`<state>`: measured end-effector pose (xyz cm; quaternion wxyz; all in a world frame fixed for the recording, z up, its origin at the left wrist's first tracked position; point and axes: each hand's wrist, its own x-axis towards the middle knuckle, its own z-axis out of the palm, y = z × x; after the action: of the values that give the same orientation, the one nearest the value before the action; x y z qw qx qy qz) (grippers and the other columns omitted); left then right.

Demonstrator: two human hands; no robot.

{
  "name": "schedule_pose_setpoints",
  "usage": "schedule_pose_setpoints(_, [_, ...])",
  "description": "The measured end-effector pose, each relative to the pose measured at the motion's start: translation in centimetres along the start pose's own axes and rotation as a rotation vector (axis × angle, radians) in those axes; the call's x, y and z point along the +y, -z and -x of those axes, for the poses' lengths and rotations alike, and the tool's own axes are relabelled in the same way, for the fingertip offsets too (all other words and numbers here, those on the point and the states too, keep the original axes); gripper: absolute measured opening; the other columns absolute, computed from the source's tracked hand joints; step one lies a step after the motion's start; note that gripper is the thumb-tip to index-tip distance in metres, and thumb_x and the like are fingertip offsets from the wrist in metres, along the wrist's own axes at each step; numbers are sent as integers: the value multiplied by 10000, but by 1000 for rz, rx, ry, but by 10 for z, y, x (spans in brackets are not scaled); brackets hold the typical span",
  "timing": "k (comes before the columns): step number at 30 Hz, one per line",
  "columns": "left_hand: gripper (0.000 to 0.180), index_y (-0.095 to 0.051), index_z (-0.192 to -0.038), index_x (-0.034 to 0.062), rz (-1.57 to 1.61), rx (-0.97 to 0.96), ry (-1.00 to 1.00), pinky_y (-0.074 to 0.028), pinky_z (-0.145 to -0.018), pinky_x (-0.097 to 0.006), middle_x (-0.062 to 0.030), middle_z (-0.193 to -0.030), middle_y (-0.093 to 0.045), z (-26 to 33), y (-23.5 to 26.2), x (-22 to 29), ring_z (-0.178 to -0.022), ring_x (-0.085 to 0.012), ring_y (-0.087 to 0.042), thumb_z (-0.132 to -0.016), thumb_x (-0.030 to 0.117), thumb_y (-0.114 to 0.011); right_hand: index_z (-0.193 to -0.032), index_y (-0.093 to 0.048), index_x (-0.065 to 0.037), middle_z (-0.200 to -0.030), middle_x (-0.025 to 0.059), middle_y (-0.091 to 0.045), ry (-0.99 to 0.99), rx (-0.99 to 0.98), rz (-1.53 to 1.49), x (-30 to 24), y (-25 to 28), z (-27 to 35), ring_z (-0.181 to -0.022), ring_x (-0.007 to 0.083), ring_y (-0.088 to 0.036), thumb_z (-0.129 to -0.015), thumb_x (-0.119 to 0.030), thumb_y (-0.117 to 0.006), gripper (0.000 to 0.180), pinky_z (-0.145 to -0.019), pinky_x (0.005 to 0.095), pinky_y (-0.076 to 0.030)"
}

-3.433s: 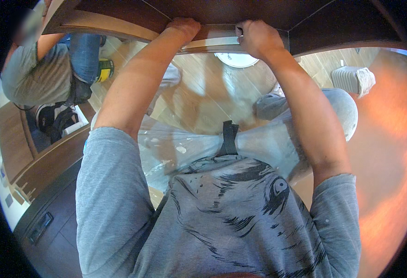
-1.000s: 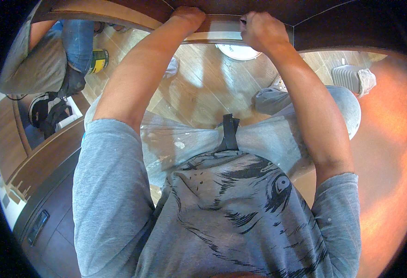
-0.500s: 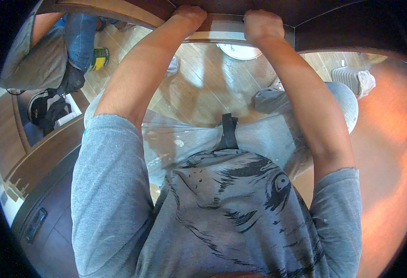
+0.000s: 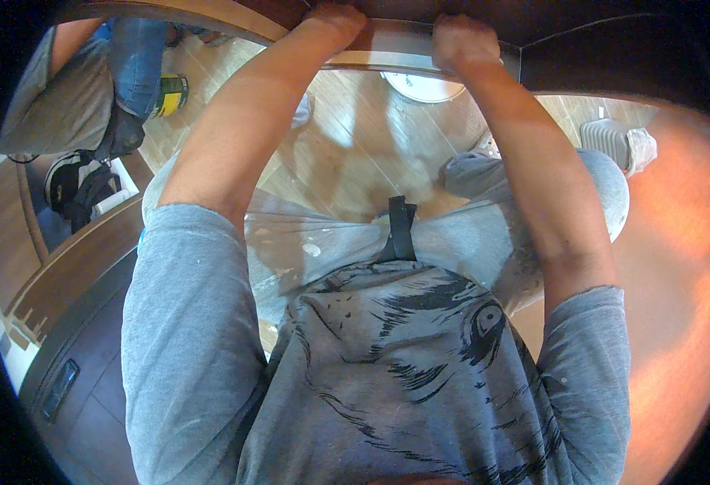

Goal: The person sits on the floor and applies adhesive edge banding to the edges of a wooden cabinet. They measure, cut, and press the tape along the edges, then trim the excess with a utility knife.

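Hands: left hand (image 4: 334,18) and right hand (image 4: 460,42) are both up at the top of the view, on a long pale metal strip (image 4: 399,36).
Left fingers: curled over the top edge of the strip; the tips go out of sight at the rim.
Right fingers: bent in a tight fist around the strip, knuckles facing down.
Strip: runs sideways just under a dark wood panel (image 4: 597,56), right up against it, between the two hands and a bit past the right one.
In the way: both bare arms cross the middle of the view and hide much of the wood floor (image 4: 355,153) behind them.
Below: grey shirt with a black drawing (image 4: 403,364) fills the lower part; a black clip (image 4: 401,228) sits at the waist.
Left side: another person (image 4: 72,89) in a grey top and blue jeans crouches near a small yellow and green can (image 4: 169,93).
Far back: round white thing (image 4: 423,85) on the floor, partly hidden by the strip.
Right side: white ribbed thing (image 4: 613,144) lies on the floor, well apart from the hands.
Lower left: dark brown cabinet (image 4: 72,356) with a small handle.
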<state>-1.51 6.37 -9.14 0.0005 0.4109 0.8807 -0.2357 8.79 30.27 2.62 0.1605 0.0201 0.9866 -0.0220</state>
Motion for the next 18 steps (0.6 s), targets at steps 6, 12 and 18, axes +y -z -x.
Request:
schedule_pose_setpoints(6, [293, -732, -1187, 111, 122, -351, 21, -565, -951, -444, -112, -1233, -723, -9, 50, -4, -1149, -294, -701, -1000, 174, -515, -1165, -726, -46, -1202, 214, -718, 17, -111, 14, 1, 3, 1, -1121, 361, -708, -825, -104, -658, 351, -945, 460, -585])
schedule_pose_setpoints(12, [286, -743, -1179, 108, 121, -374, 92, -559, -975, -439, -125, -1280, -712, -5, 65, 2, -1202, -289, -682, -992, 151, -531, -1164, -728, -42, -1207, 212, -716, 6, -88, 5, -1, 4, 2, -1133, 364, -702, -845, -93, -646, 333, -957, 458, -580])
schedule_pose_setpoints(18, [279, -759, -1148, 98, 150, -377, 98, -567, -958, -428, -134, -1250, -726, -8, 59, 0, -1183, -284, -694, -990, 153, -536, -1174, -726, -40, -1219, 215, -711, 0, -130, 4, -1, 6, 2, -1147, 362, -696, -871, -96, -620, 326, -966, 456, -577])
